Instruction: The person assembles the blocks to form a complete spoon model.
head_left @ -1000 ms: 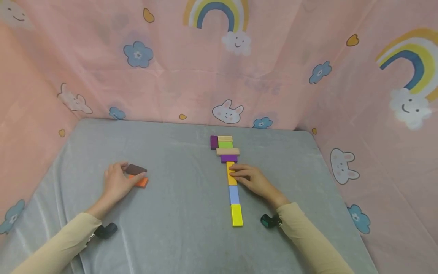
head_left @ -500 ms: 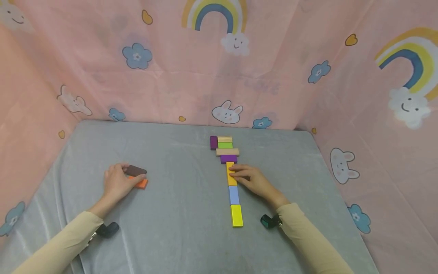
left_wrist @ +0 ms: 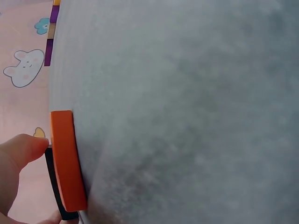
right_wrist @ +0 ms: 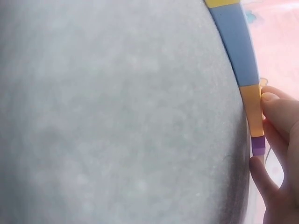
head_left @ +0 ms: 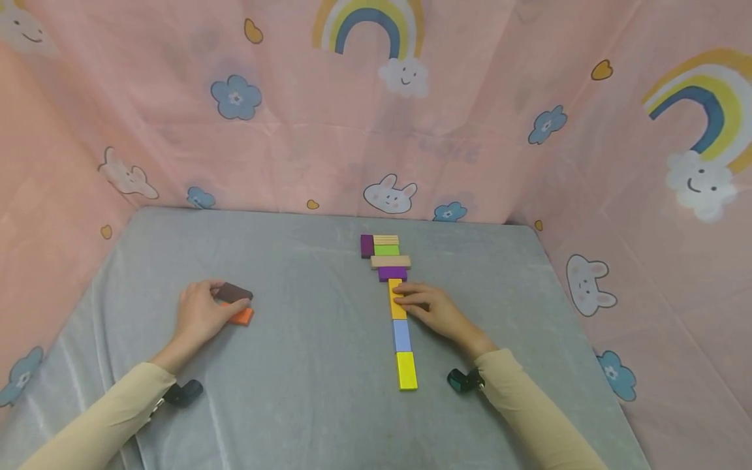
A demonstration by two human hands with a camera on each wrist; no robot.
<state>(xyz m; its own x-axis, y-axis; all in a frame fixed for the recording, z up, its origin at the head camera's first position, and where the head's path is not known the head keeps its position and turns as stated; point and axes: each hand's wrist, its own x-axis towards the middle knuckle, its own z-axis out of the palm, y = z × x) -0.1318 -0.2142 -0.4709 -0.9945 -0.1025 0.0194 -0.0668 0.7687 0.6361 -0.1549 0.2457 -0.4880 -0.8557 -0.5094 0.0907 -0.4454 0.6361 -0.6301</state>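
Note:
My left hand (head_left: 200, 313) pinches a dark brown block (head_left: 235, 292) between thumb and fingers, above the left side of the table. Right beside that block lies an orange block (head_left: 242, 317); the left wrist view shows the orange block (left_wrist: 67, 161) in front of the dark one (left_wrist: 55, 182). My right hand (head_left: 437, 312) touches a yellow-orange block (head_left: 397, 307) with its fingertips, the fingers fairly straight. That block is part of a line: a light blue block (head_left: 402, 335) and a bright yellow block (head_left: 407, 371) on its near side, a purple block (head_left: 392, 273) on its far side.
Beyond the purple block lie a light wood block (head_left: 390, 262), a green block (head_left: 386, 250), a ridged wood piece (head_left: 386, 239) and a dark purple block (head_left: 367, 246). Grey cloth (head_left: 305, 365) covers the table. A pink printed curtain (head_left: 294, 143) stands around its back and sides.

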